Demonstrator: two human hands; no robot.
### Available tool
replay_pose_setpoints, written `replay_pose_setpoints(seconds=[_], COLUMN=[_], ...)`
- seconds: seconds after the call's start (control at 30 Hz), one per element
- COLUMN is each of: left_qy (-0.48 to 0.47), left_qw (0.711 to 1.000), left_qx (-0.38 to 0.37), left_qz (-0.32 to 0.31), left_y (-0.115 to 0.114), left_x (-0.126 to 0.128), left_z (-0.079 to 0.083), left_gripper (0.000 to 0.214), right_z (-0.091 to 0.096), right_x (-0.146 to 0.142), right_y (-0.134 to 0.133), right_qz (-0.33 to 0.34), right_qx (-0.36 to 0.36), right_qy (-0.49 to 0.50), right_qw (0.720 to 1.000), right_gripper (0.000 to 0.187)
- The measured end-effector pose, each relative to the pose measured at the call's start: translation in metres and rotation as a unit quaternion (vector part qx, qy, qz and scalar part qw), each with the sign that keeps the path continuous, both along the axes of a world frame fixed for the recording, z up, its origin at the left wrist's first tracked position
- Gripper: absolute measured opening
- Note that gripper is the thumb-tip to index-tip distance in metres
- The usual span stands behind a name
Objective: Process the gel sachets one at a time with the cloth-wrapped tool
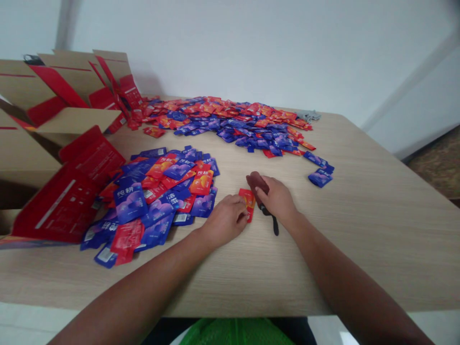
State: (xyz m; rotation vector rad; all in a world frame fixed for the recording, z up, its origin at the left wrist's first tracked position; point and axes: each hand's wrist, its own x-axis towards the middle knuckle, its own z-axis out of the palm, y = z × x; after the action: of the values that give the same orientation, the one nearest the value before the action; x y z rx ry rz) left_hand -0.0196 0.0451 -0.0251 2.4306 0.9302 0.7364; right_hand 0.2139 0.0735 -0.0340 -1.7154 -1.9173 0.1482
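In the middle of the table lies a small red and orange packet point(249, 197), flat on the wood. Curled fingers of my left hand point(226, 216) rest on its left edge and partly cover it. My right hand point(278, 197) is wrapped round a reddish-brown handheld device point(256, 182) with a black strap-like tail hanging toward me; its exact kind I cannot make out. The device's lower side is close to the packet's right edge. Left of my hands spreads a loose heap of blue and red packets point(158, 191), several showing white lettering or barcodes.
Open cardboard boxes point(77, 120) with red printed flaps stand at the left. A long pile of red and blue packets point(230, 120) runs along the back near the wall. A few blue packets point(319, 177) lie at the right, and a grey crumpled thing point(309, 115) sits behind.
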Motion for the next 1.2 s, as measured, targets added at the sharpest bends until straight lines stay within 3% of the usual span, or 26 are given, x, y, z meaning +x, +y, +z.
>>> replay_pose_setpoints(seconds=[0.2, 0.33, 0.43, 0.5, 0.77, 1.2], left_qy=[0.001, -0.005, 0.003, 0.006, -0.003, 0.016], left_qw=[1.000, 1.000, 1.000, 1.000, 1.000, 1.000], left_qx=[0.000, -0.006, -0.013, -0.011, -0.005, 0.005], left_qz=[-0.008, -0.008, 0.005, 0.011, 0.004, 0.002], left_y=[0.000, -0.001, -0.002, -0.003, -0.001, -0.001], left_x=[0.000, 0.000, 0.001, 0.001, 0.001, 0.000], left_z=[0.006, 0.007, 0.007, 0.007, 0.004, 0.006], left_gripper=[0.013, 0.015, 0.017, 0.017, 0.016, 0.013], right_z=[0.002, 0.009, 0.011, 0.011, 0.006, 0.001], right_x=[-0.002, -0.013, -0.018, -0.020, -0.017, -0.004], right_y=[-0.006, -0.013, -0.014, -0.013, -0.009, 0.001], right_qz=[-0.001, 0.102, 0.205, 0.228, 0.202, 0.096], right_qx=[0.075, 0.076, 0.034, 0.017, 0.006, -0.002], right_qy=[0.102, 0.136, 0.098, 0.075, 0.059, 0.038], right_qw=[0.992, 0.983, 0.973, 0.971, 0.978, 0.995], right_gripper=[0.057, 0.054, 0.052, 0.051, 0.052, 0.047])
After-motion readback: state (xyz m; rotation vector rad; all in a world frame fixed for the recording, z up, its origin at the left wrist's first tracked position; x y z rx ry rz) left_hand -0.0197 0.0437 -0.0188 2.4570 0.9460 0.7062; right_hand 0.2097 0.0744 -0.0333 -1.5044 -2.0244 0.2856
